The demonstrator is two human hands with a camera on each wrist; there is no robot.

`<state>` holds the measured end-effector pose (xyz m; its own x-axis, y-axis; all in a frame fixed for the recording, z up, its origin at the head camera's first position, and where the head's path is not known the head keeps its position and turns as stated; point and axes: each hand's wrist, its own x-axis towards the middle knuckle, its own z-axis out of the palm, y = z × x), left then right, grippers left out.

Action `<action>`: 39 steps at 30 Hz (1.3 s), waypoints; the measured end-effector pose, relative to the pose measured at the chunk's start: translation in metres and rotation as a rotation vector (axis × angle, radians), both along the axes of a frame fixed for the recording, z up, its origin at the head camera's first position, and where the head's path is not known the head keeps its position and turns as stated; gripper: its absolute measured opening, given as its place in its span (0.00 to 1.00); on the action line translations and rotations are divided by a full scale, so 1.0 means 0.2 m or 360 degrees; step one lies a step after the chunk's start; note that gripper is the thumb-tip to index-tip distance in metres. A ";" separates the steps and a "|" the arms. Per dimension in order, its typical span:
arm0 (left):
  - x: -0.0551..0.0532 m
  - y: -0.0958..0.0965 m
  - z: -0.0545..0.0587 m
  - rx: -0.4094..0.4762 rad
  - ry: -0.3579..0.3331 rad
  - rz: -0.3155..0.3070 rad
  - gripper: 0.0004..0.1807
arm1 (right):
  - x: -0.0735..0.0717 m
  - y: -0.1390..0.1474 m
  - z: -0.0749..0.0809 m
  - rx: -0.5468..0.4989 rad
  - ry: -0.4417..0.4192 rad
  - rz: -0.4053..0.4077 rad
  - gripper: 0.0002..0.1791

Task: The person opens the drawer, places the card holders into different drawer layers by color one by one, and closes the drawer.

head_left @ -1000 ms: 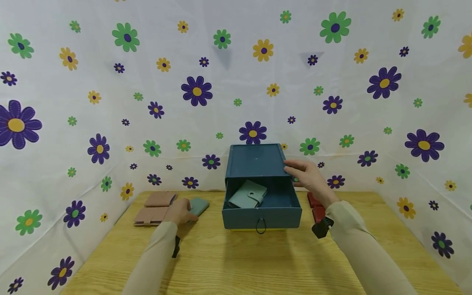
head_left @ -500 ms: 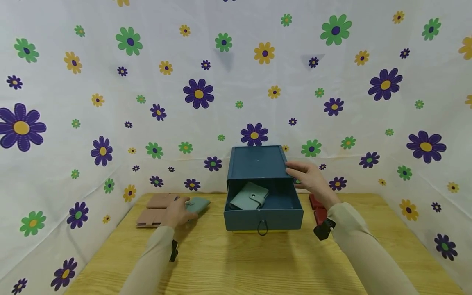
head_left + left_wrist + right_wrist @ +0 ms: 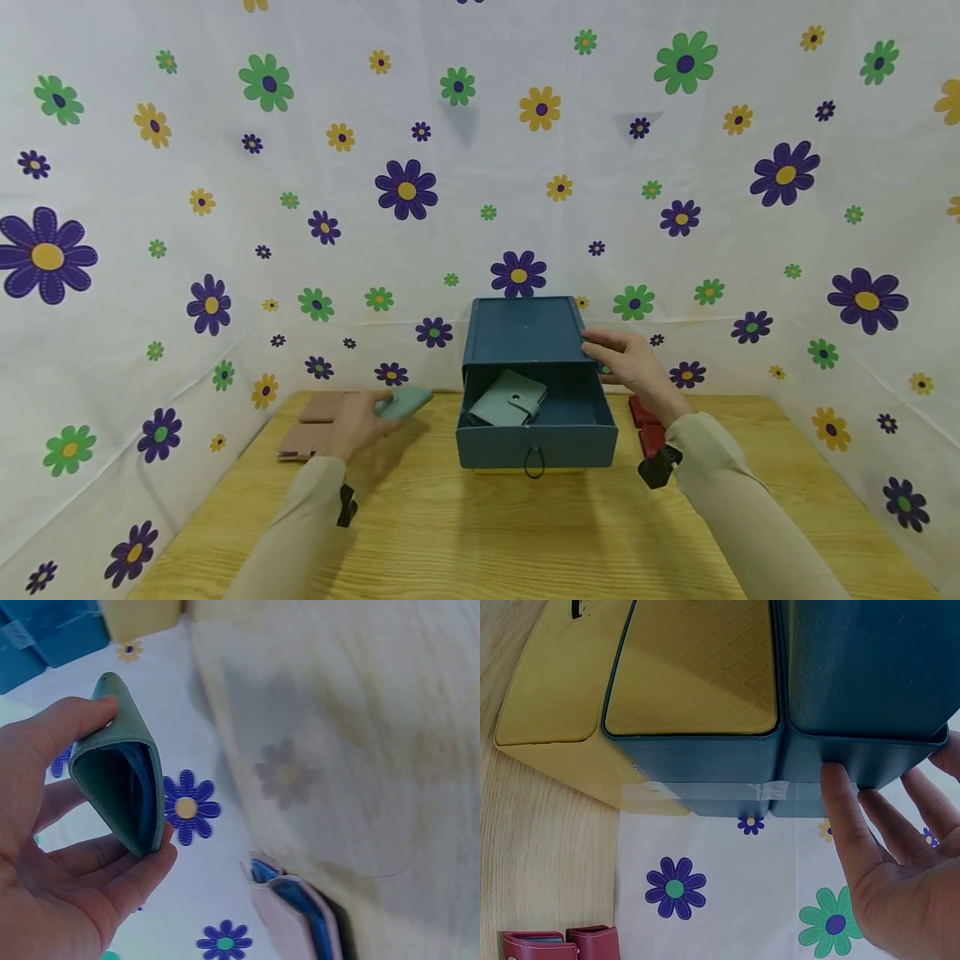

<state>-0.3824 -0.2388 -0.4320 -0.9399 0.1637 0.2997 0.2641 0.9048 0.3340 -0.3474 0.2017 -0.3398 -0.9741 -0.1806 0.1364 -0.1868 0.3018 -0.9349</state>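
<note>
My left hand (image 3: 356, 427) pinches a mint-green wallet (image 3: 407, 402), its thumb on one side and the fingertips on the other. In the left wrist view this wallet (image 3: 126, 724) is raised off the table, with its open end facing the camera. My right hand (image 3: 633, 367) touches the upper right side of a blue drawer box (image 3: 523, 329), its fingers (image 3: 844, 806) extended along the wall. The top drawer (image 3: 487, 448) is pulled out towards me. Inside it, at the left, another mint-green wallet (image 3: 501, 402) with a snap strap leans tilted.
Two pink wallets (image 3: 303, 442) lie at the table's left, partly behind my left hand. Two red wallets (image 3: 651, 437) lie right of the box. Below the blue drawers is a yellow drawer (image 3: 555, 697). A flowered cloth (image 3: 405, 275) hangs behind the wooden table (image 3: 480, 542).
My left hand has taken hold of the mint-green wallet beside the pink ones and lifted it slightly off the table. My right hand has stayed at the box's side.
</note>
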 end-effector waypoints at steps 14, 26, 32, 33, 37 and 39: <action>0.09 0.04 0.15 0.0168 -0.0052 -0.0050 0.34 | 0.01 0.00 0.01 -0.0010 -0.0001 0.0018 0.30; 0.18 0.09 0.26 0.0255 0.0016 -0.0067 0.34 | 0.01 0.00 0.01 0.0007 0.0015 0.0011 0.29; 0.19 0.11 0.30 0.0269 0.0074 -0.0065 0.33 | 0.00 0.00 0.01 0.0020 -0.0005 -0.0011 0.29; 0.20 0.11 0.30 0.0271 0.0084 -0.0067 0.33 | 0.00 0.00 0.01 0.0020 -0.0008 -0.0017 0.29; 0.22 0.13 0.34 0.0344 0.0092 -0.0103 0.33 | 0.01 0.00 0.01 0.0018 -0.0016 -0.0023 0.29; 0.23 0.14 0.36 0.0387 0.0095 -0.0124 0.33 | 0.00 0.00 0.01 0.0015 -0.0020 -0.0024 0.29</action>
